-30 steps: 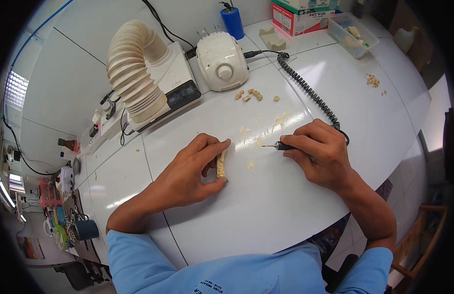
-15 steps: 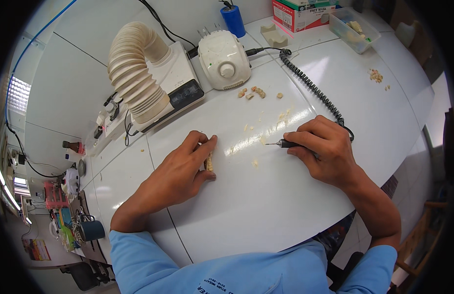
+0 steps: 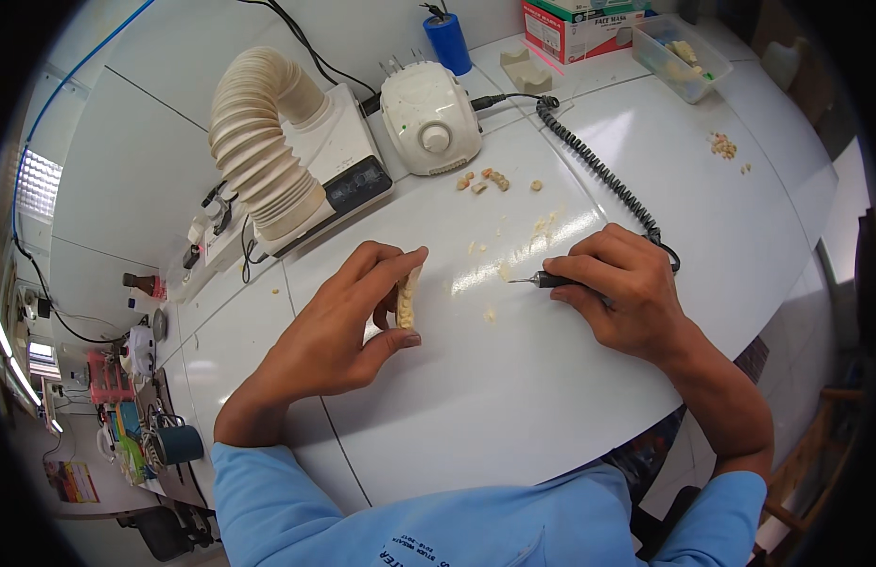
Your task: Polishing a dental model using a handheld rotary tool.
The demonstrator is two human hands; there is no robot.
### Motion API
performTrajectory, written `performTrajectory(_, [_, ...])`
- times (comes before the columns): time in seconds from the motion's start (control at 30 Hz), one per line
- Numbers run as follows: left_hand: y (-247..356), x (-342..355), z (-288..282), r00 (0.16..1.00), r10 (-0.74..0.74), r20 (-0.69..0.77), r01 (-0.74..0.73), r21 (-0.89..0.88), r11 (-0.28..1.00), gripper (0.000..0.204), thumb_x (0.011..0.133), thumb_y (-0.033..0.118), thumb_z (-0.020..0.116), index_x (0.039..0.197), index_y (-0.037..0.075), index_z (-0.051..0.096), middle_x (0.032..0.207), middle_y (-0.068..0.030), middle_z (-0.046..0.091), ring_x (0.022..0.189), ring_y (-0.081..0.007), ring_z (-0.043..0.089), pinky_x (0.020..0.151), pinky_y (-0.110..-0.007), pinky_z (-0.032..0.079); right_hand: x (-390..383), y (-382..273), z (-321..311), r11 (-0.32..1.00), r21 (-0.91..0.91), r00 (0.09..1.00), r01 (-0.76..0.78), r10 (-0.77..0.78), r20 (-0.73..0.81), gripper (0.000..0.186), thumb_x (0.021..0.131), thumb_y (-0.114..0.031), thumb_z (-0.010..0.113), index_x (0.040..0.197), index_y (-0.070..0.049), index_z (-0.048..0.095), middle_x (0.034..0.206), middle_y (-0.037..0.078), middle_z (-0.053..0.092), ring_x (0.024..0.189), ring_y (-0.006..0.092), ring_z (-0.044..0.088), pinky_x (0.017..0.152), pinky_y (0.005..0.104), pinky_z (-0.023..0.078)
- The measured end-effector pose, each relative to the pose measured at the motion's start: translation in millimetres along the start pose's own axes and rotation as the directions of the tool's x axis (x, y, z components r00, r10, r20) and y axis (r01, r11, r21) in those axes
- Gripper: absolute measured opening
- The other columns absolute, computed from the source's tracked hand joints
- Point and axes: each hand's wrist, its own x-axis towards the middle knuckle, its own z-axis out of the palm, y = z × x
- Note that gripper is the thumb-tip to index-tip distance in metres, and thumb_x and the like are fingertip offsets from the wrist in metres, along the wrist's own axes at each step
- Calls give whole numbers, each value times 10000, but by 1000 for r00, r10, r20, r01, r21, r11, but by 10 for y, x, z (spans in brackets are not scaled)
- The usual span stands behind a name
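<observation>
A cream dental model (image 3: 406, 304) with a row of teeth is gripped between the thumb and fingers of my left hand (image 3: 329, 326). It is held on edge, and my fingers hide part of it. To the right, my right hand (image 3: 632, 295) pinches the dark grip of a rotary handpiece (image 3: 557, 280) like a pen. Its thin metal tip points left, apart from the model. A black coiled cord (image 3: 603, 163) runs from behind my right hand to the white control unit (image 3: 428, 115). Pale shavings (image 3: 543, 227) lie scattered on the table between and beyond my hands.
Left of the control unit stands a white suction machine with a ribbed hose (image 3: 258, 142). Several tooth-coloured pieces (image 3: 495, 178) lie before the unit, with more pieces (image 3: 722, 146) at far right. A blue cylinder (image 3: 447, 42), boxes (image 3: 584, 33) and a clear tub (image 3: 684, 76) stand behind.
My left hand has turned the dental model and opened its grip slightly, so more of the tooth row shows. The handpiece in my right hand has hardly moved.
</observation>
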Motion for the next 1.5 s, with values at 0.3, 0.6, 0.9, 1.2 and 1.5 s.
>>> performTrajectory(0.3, [-143,65,148,992,124,40,-99,-383,918,849,841,131,1052,1586,55,652,1449,-90,620,1107,-183,660,872,-332,591,1,-2,-18,1000,-7,1000,1,-1,20,298,835,-96,985,1114,-92,880,938,31,779,837,227,717,708,381,572])
performTrajectory(0.6, [-144,32,517,954,293,-60,-299,-220,928,831,862,211,1064,1567,44,658,1413,-117,692,1159,-234,764,936,-354,663,-8,-39,-2,998,-10,996,66,-65,53,341,809,-94,998,1130,-87,883,946,38,781,816,223,709,691,373,559])
performTrajectory(0.9, [-169,9,705,925,335,-179,-363,-152,919,788,881,196,1035,1540,7,645,1384,-159,631,1097,-221,755,888,-351,693,-41,-301,109,974,-40,964,221,-213,157,339,816,-112,983,1146,-122,904,951,20,739,797,190,673,672,359,516])
performTrajectory(1.2, [-201,32,791,950,289,-115,-310,-293,904,657,886,173,1040,1361,-26,632,1306,-118,568,896,-135,681,747,-293,630,-84,-298,107,966,-85,952,246,-224,210,329,864,-149,931,1192,-122,914,998,51,762,808,217,695,687,356,516])
performTrajectory(1.5, [-186,36,767,958,270,-93,-285,-297,911,651,901,200,1038,1355,-30,631,1282,-111,553,887,-133,677,739,-299,626,-97,-300,92,953,-133,941,271,-233,243,314,894,-166,898,1206,-144,924,1008,50,770,823,217,698,698,354,511])
